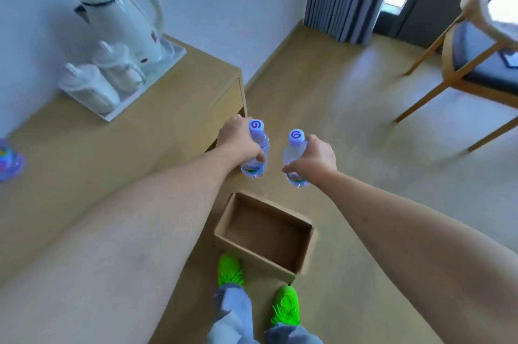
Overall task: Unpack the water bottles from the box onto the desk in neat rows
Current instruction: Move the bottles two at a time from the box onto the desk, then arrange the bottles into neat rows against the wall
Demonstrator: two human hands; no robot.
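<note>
Bottles, one per grip: L hand (238, 142) bottle (256, 153), R hand (314, 160) bottle (294, 158), labels hidden, desk bottle (8, 160) cut off, blurry

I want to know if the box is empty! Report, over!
Left hand grips one bottle, right hand another. Box shows no bottles. Desk ahead, tray at back.
</note>
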